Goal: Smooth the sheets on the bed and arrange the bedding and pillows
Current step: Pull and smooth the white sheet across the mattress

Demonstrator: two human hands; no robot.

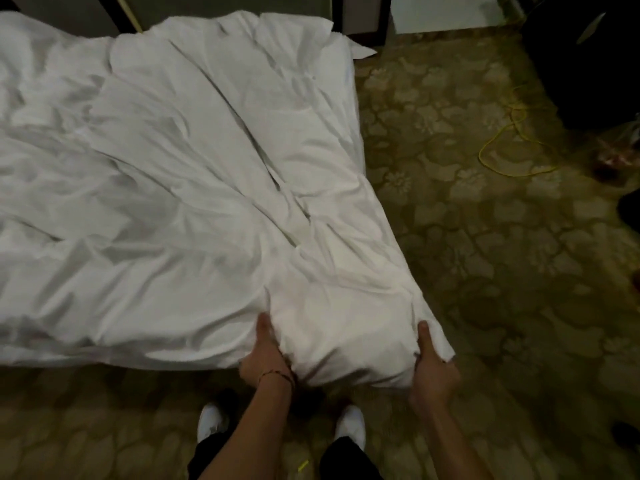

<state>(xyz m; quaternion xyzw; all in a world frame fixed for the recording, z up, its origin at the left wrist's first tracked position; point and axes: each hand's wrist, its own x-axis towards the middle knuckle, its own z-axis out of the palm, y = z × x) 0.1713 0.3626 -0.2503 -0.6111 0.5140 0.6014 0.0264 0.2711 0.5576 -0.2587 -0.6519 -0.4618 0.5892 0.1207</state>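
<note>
While both hands' fingers (264,327) grip it, the duvet corner (346,348) bunches between them.

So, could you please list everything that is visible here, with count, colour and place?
duvet: one, white, wrinkled, covering the bed, near corner bunched
carpet: one, olive-beige floral pattern, floor right of and in front of the bed
cable: one, yellow, looped on the carpet at right
dark furniture: one, black, top right corner
shoes: two, white, on the carpet below the bed corner
left hand: one, grips the duvet corner, bracelet on wrist
right hand: one, grips the same corner from the right
</note>
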